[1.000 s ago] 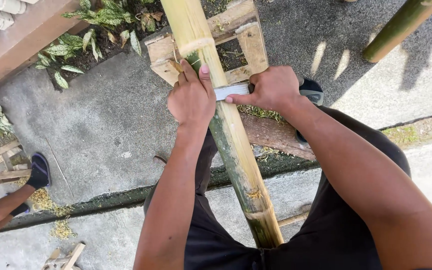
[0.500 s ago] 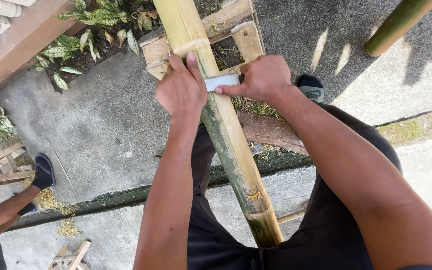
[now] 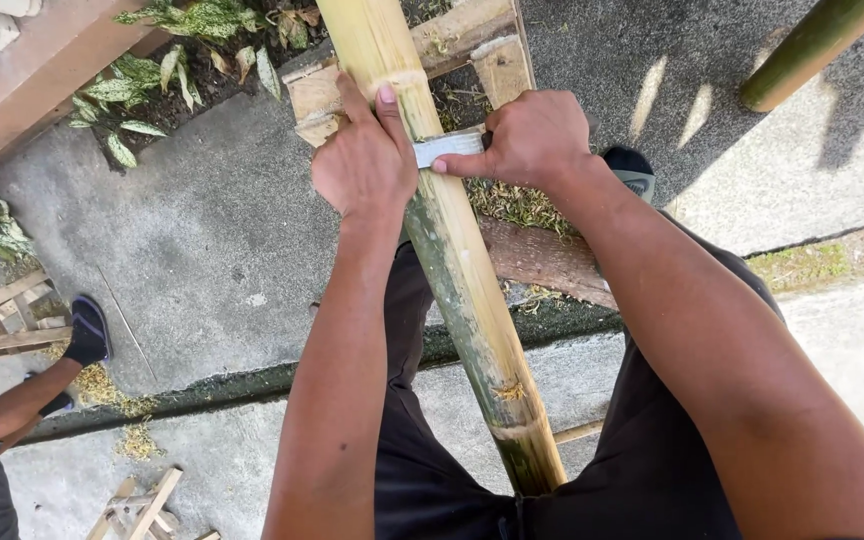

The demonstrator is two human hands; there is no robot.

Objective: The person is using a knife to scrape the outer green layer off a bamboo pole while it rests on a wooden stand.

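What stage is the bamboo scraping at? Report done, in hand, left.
Done: the bamboo pole beyond the hands looks pale yellow, apparently stripped. In hand: the left hand and right hand press a flat metal blade across the pole. Left: the stretch nearer the body is green and mottled.

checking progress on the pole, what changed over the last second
Both hands, left and right, slid the metal blade up the bamboo pole, away from the person, nearer the wooden frame. Grips stayed the same: right hand on the handle, left pressing the blade's far end. The pole kept its place.
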